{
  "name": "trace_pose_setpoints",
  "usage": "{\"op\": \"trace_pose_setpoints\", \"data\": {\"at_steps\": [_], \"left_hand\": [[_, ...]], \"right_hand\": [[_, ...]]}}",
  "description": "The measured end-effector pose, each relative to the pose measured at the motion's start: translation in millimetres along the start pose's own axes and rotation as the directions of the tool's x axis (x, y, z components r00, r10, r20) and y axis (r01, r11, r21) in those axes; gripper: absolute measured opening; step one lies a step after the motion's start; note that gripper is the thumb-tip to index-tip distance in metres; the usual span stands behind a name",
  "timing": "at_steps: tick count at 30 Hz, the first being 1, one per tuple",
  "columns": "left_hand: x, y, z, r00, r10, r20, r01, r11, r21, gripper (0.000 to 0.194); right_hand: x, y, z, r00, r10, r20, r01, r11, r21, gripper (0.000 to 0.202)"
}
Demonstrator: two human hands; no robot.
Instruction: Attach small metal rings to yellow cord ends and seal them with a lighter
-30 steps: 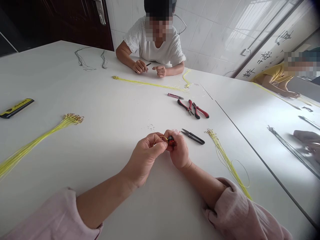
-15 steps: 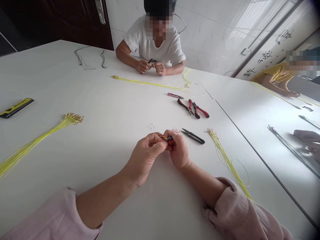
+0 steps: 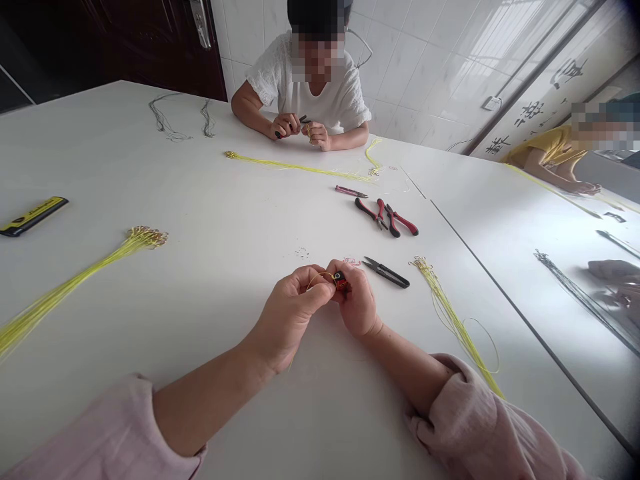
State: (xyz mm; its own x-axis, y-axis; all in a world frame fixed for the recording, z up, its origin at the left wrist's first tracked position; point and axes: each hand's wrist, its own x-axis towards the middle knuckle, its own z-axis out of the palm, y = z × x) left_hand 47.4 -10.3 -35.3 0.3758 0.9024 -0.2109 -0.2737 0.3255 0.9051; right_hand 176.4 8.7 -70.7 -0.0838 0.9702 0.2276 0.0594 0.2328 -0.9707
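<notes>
My left hand (image 3: 295, 301) is closed, thumb and fingers pinching a thin yellow line (image 3: 316, 275). The line bows up in a small loop above the fingertips, and a tail hangs below the wrist. Pressed up beside it, my right hand (image 3: 359, 301) is wrapped round a small red-and-black object (image 3: 341, 281) with a pale ring on it. Most of that object is hidden by the fingers, so its kind does not show. The line reaches the ring. Just right of my hands lie black thread snips (image 3: 387, 272) on the white table (image 3: 240, 233).
Yellow line bundles with small metal hooks lie left (image 3: 120, 252) and right (image 3: 445, 307). Ahead are red-and-black pliers (image 3: 373, 213) and pink snips (image 3: 351, 192). A yellow-and-black case (image 3: 33, 217) lies far left. A co-worker (image 3: 310, 93) sits opposite; others are at the right.
My hands stay almost in place; the red-and-black object has turned slightly in my right fingers. Across the table, the co-worker's hands have shifted with a dark tool and yellow line.
</notes>
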Motion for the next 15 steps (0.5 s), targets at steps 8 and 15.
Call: {"op": "trace_pose_setpoints", "data": {"at_steps": [8, 15], "left_hand": [[-0.6, 0.4, -0.6, 1.0, -0.012, -0.017, 0.012, 1.0, -0.001, 0.021], [-0.6, 0.3, -1.3, 1.0, -0.014, -0.008, 0.014, 1.0, -0.003, 0.02]], "right_hand": [[-0.5, -1.5, 0.0, 1.0, 0.021, 0.005, -0.021, 1.0, -0.001, 0.036], [-0.9, -2.4, -0.1, 1.0, -0.001, 0.031, -0.001, 0.997, 0.082, 0.036]]}}
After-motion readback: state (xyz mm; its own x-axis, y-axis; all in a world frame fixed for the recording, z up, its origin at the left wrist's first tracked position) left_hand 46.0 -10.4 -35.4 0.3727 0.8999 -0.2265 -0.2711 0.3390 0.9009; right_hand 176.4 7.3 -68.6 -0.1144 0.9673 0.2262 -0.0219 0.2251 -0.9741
